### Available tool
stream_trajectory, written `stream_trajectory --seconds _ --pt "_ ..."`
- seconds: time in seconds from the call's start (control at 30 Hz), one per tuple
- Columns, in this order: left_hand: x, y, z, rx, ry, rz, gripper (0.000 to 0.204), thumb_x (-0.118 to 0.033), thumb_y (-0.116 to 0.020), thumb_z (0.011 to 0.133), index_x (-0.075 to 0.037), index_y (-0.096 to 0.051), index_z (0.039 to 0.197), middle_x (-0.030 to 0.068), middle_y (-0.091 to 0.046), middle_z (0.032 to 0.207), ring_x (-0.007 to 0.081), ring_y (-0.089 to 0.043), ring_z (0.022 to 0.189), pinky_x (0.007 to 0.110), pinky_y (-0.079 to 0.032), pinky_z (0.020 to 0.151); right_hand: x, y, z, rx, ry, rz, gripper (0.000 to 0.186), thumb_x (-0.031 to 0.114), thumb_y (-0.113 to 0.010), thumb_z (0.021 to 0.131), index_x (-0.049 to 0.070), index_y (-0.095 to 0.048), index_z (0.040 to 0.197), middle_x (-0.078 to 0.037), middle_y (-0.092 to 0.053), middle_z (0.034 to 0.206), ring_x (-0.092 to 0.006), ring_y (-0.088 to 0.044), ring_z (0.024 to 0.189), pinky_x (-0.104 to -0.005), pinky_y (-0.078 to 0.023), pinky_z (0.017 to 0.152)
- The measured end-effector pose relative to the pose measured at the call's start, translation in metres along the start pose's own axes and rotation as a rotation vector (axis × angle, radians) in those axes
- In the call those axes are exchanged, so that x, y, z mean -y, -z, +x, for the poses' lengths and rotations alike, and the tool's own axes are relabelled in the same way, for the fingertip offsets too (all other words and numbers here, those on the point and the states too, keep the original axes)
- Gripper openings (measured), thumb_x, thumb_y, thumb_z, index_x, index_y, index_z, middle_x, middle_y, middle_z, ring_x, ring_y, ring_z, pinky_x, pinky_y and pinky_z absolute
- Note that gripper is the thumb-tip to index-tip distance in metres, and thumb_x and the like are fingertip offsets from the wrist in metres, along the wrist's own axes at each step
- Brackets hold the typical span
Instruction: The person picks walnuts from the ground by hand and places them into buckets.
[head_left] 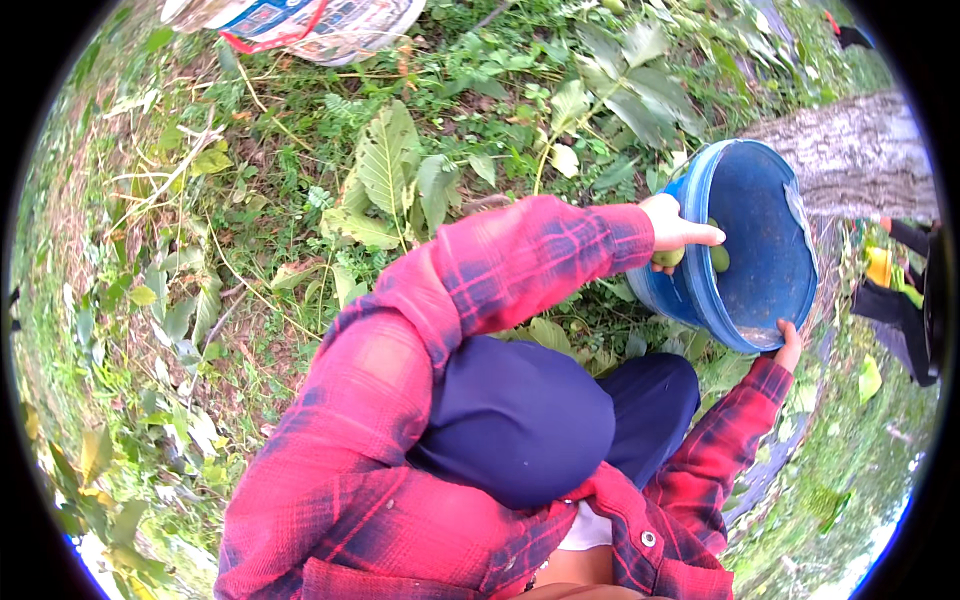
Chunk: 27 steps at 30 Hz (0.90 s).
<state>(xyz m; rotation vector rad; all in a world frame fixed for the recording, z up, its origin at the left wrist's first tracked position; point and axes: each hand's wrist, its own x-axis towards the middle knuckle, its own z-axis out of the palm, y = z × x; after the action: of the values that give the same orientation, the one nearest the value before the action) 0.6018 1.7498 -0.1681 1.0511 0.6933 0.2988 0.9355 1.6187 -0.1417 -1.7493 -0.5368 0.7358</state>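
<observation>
A blue bucket (755,215) is tilted on its side, its mouth facing right. My left hand (683,225) is at the bucket's left rim, its thumb stretched across the edge. Below the palm, its curled fingers hold a green round fruit (668,257) against the outside. Another green fruit (719,259) shows just within the rim, with part of one more above it. With my right hand (789,348) I grip the lower rim, fingers curled over the edge.
A tree trunk (850,150) stands right behind the bucket. At the upper left is a white printed bucket (330,30) with a red strap. Large fallen leaves (388,160) and grass cover the ground. Another person in dark clothes (905,310) is at the far right.
</observation>
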Motion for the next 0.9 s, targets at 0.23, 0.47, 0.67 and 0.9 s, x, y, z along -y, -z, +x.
stream_trajectory --seconds 0.23,0.47,0.67,0.9 --pt "-0.042 0.028 -0.091 -0.222 -0.236 -0.146 0.024 -0.021 -0.059 0.065 0.002 -0.056 0.071 0.0096 -0.055 0.054 0.0150 -0.052 0.038 0.026 -0.042 0.035 0.113 -0.076 -0.063 0.236 0.203 -0.079 0.020 0.015 -0.052 0.069 -0.001 -0.052 0.081 -0.010 -0.054 0.080 -0.0183 -0.052 0.072 -0.0288 -0.042 0.068" --pt "-0.031 0.164 -0.147 -0.548 -0.198 0.001 0.031 -0.038 -0.048 0.073 -0.014 -0.054 0.090 0.0041 -0.050 0.059 0.0109 -0.044 0.037 0.021 -0.031 0.031 0.116 -0.227 -0.020 0.934 -0.150 -0.321 0.052 0.038 -0.041 0.080 0.002 -0.034 0.116 -0.014 -0.040 0.115 -0.0245 -0.040 0.105 -0.0364 -0.033 0.087" --pt "0.009 0.241 -0.150 -0.611 -0.133 -0.128 0.032 -0.043 -0.049 0.070 -0.011 -0.050 0.078 0.0072 -0.050 0.058 0.0130 -0.044 0.037 0.021 -0.029 0.029 -0.055 -0.139 0.040 0.655 0.772 -1.295 0.068 0.028 -0.065 0.059 0.023 -0.032 0.119 -0.012 -0.030 0.123 -0.0302 -0.034 0.110 -0.0383 -0.030 0.090" --pt "0.013 0.227 -0.146 -0.708 -0.199 -0.085 0.034 -0.041 -0.049 0.071 -0.007 -0.050 0.069 0.0050 -0.049 0.053 0.0115 -0.043 0.037 0.020 -0.027 0.029 -0.151 -0.087 -0.089 0.962 0.469 -1.809 0.053 0.003 -0.047 0.067 0.026 -0.035 0.113 -0.013 -0.028 0.114 -0.0406 -0.035 0.099 -0.0453 -0.043 0.073"
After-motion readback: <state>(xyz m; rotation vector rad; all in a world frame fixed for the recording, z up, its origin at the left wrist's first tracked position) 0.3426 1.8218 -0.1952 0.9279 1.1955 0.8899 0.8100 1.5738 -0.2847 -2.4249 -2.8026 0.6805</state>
